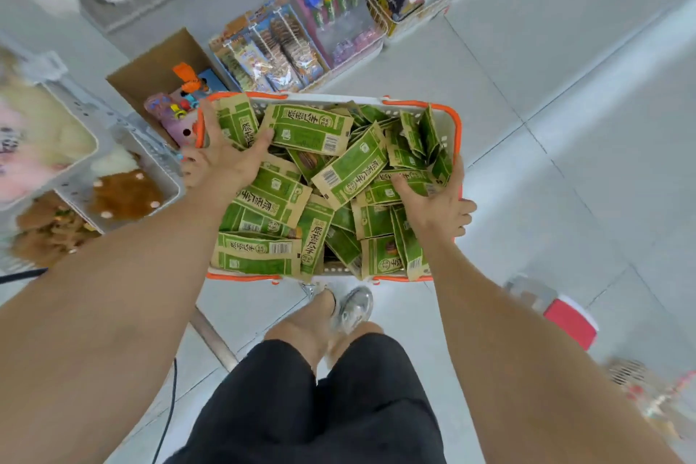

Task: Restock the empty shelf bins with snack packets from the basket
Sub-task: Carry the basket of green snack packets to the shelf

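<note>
basket dead centre, hanging over the floor, heaped to the rim with snack packets: green/kraft flat pouches, loose pile, a few standing on edge at the 3 o'clock side.

left hand straddles the 9 o'clock rim: thumb and index lie splayed on the packets inside, the other fingers curl down outside the wall. right hand mirrors it at 3 o'clock, thumb on packets and fingers curled outside. Reads as both clamped on the basket sides, not on a packet.

Handling guess: the packets are light, thin and crinkly. Faces look slick, so a stack will shear and fan out. Take a small bundle across the flat faces, thumb on top and fingers under, squared up first. Don't pinch one corner. Contents are probably crushable, so go easy on squeeze.

Toy bins at 12 o'clock, cardboard box at 10, plush bin at 9. None of them looks empty. Target bins not in view.
</note>
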